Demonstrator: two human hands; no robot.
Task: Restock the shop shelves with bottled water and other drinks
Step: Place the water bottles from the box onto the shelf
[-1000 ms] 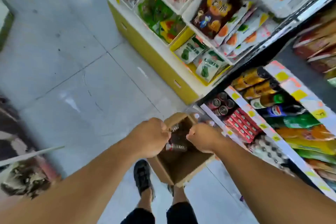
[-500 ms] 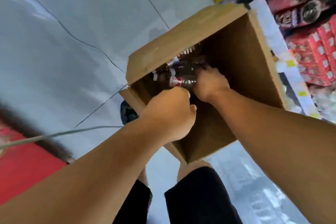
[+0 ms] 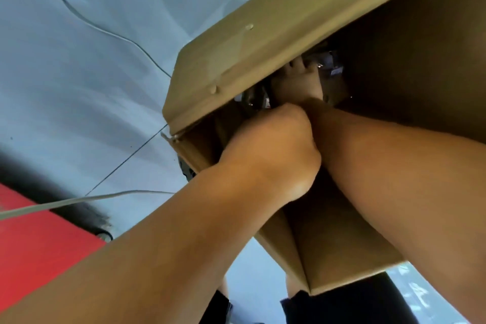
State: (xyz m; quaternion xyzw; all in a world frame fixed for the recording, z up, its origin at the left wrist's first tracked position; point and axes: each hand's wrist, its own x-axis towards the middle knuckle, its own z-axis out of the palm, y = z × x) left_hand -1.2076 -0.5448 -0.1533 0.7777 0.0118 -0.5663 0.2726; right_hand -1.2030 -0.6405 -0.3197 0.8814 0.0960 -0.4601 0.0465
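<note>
Far left: a red surface (image 3: 39,239) at the lower left edge of the view, with a thin pale cable (image 3: 79,200) crossing the grey tiled floor (image 3: 79,73) toward the cardboard box (image 3: 263,42).

Centre: the box stands on the floor, its open top toward the person. One flap folds outward along the box's left rim, likely pushed back to clear the opening.

The left hand (image 3: 273,150) is just inside the left rim, curled into a fist. What it grips is hidden behind the knuckles; cannot tell.

Right of it, the right hand (image 3: 297,81) reaches deeper, near the box's far left corner, with its fingers (image 3: 295,64) spread over the bottles (image 3: 326,63). A closed grasp is not visible.

The bottles lie low in that corner, partly hidden under the flap, dark with glints of label. Judgement: the deep reach is needed because the stock sits at the bottom.
</note>
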